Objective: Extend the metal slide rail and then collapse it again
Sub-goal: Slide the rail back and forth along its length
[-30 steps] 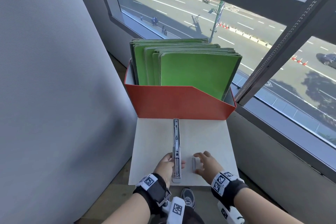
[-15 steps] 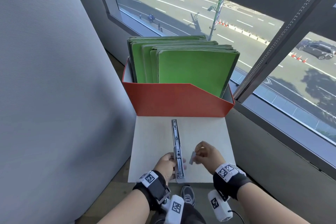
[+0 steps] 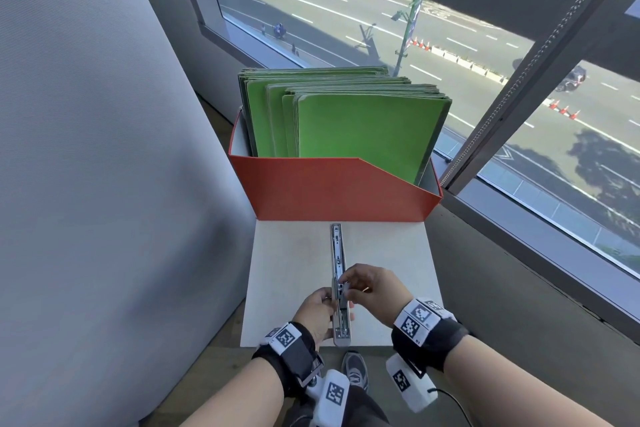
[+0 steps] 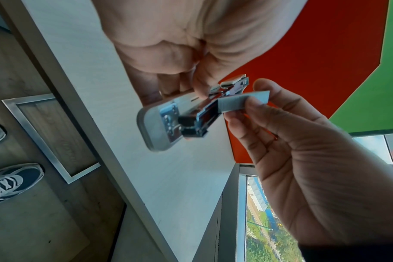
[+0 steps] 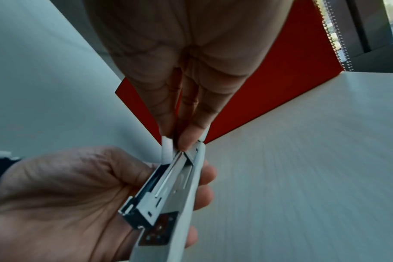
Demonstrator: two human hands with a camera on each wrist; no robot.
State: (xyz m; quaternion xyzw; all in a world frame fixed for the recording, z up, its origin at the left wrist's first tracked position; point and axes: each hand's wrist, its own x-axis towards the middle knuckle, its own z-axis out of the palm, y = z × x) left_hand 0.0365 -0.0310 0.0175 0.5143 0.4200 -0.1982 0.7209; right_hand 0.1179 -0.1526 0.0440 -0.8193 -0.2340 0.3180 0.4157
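Observation:
The metal slide rail lies lengthwise on the white table, its far end near the red box. My left hand grips its near end, fingers curled under the grey base and thumb on the side. The open metal channel faces up. My right hand pinches a small grey metal strip between thumb and fingertips and holds its end against the channel just ahead of my left hand.
A red box full of upright green folders blocks the table's far end. A grey partition stands close on the left, a window frame on the right. My shoes are on the wooden floor below.
My right hand picked the small grey strip up off the table and carried it left to the rail's channel. The left hand has kept its hold on the near end.

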